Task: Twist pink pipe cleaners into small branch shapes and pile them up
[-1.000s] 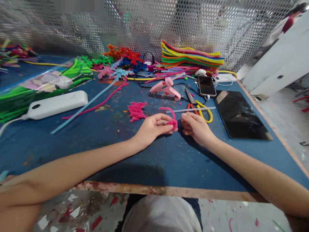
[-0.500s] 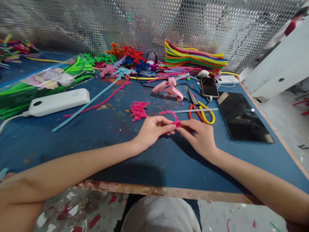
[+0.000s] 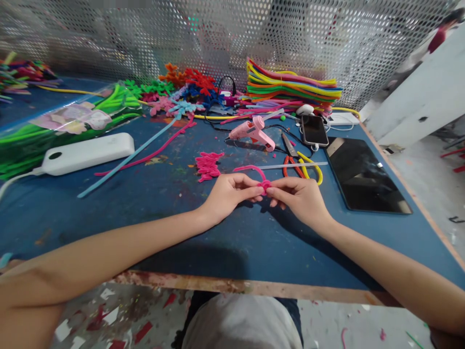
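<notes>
Between both hands, just above the blue table, is a bright pink pipe cleaner (image 3: pixel 258 170) coiled into a small knot at its lower end; its free tail curves up and to the left. My left hand (image 3: pixel 234 194) pinches the coil from the left with thumb and forefinger. From the other side, my right hand (image 3: pixel 300 198) grips it the same way, fingertips almost meeting those of the left. A small stack of folded pink pipe cleaner pieces (image 3: pixel 208 166) lies just beyond my left hand. Past my right hand rest scissors (image 3: pixel 304 166) with red and yellow handles.
A pink glue gun (image 3: pixel 253 132) and a clear glue stick (image 3: pixel 290 166) lie beyond the hands. To the right are a phone (image 3: pixel 314 130) and a tablet (image 3: pixel 366 177). A white power strip (image 3: pixel 89 152) sits left. Bundled pipe cleaners (image 3: pixel 292 87) line the perforated metal screen (image 3: pixel 218 36).
My right fingers have shifted slightly and now press on the front of the pink coil, which shows more of its rounded face. The left hand keeps its pinch.
</notes>
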{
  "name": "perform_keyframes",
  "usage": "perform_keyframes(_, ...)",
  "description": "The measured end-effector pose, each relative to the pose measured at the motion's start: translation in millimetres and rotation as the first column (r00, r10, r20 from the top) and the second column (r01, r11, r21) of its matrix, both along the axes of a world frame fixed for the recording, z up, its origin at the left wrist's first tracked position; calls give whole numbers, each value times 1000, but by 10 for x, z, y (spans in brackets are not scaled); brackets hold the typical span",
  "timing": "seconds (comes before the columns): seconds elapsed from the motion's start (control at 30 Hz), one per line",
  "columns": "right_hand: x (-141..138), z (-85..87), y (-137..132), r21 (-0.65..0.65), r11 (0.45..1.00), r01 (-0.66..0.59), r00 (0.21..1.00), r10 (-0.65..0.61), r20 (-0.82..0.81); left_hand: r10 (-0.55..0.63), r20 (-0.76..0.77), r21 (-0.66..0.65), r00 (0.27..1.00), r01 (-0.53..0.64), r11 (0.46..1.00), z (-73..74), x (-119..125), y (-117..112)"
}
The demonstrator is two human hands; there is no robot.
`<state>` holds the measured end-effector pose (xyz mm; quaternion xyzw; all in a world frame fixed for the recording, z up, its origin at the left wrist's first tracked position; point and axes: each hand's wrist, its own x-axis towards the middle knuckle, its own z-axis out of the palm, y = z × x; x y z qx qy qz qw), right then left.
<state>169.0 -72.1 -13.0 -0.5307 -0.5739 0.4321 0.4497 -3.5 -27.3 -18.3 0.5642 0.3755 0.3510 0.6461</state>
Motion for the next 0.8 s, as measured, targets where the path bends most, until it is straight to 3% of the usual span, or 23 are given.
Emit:
perform_keyframes(0.33,13,-23,27,58,997,44,999,-44,1,-31,106,-149,994,47,988,-21,4,23)
perform_keyframes(0.5,-9,-74,-14,227,970,91,989,-116,97,69,201,-219,977,-23,975,-31,12,16)
perform_keyframes(0.6,-7,-88,-41,390,920,26,949,-146,281,44,199,-233,979,4,972,-37,16,-10)
perform_keyframes(0.7,5,-95,-41,564,823,-68,884,-213,416,19,195,-241,981,29,970,-39,17,-31)
perform_keyframes(0.8,15,-105,-27,659,739,-142,844,-257,470,3,188,-253,982,45,966,-38,15,-34)
